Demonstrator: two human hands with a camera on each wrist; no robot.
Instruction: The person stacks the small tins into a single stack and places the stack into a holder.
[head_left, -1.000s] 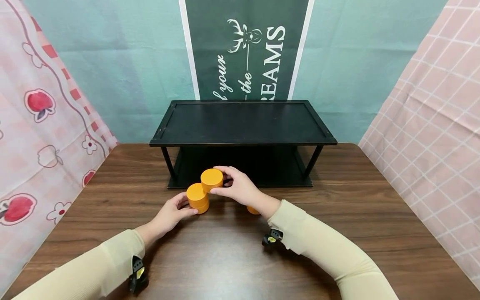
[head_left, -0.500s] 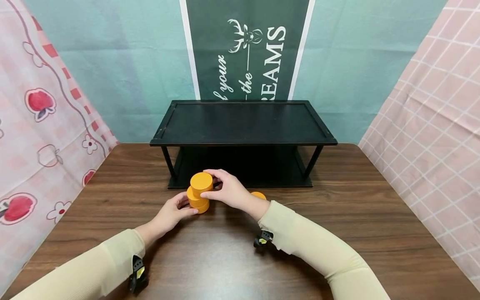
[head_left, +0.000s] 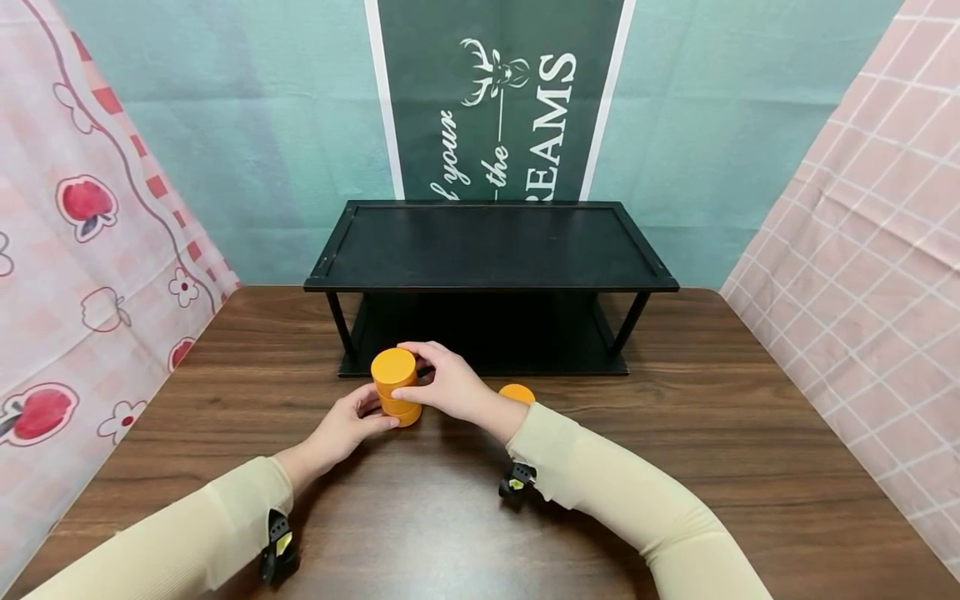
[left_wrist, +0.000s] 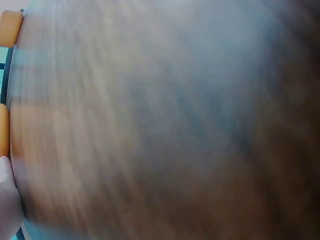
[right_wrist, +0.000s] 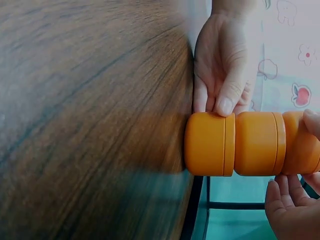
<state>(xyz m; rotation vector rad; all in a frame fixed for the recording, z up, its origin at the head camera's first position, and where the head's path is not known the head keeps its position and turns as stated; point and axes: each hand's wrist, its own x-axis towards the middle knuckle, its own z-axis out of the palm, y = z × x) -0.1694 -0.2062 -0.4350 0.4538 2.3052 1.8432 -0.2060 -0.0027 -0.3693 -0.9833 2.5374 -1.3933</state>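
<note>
Three orange round lidded jars stand in a stack on the table in the head view. My right hand (head_left: 450,387) holds the top jar (head_left: 393,367) between thumb and fingers, and it sits over the middle jar (right_wrist: 257,144). Low on the stack, my left hand (head_left: 347,423) grips the bottom jar (head_left: 408,415), its thumb on the near side. The right wrist view shows the three jars in line and touching, the top one slightly tilted. Another orange jar (head_left: 517,392) stands to the right, partly hidden behind my right forearm.
A black two-tier shelf (head_left: 491,246) stands behind the stack on the wooden table (head_left: 420,517). Curtains hang on the left (head_left: 112,250), at the back (head_left: 300,125) and on the right (head_left: 847,250).
My right hand has moved left and slightly down with its jar, from beside the two-jar stack to on top of it. The lone jar is more exposed. My left hand stays at the stack.
</note>
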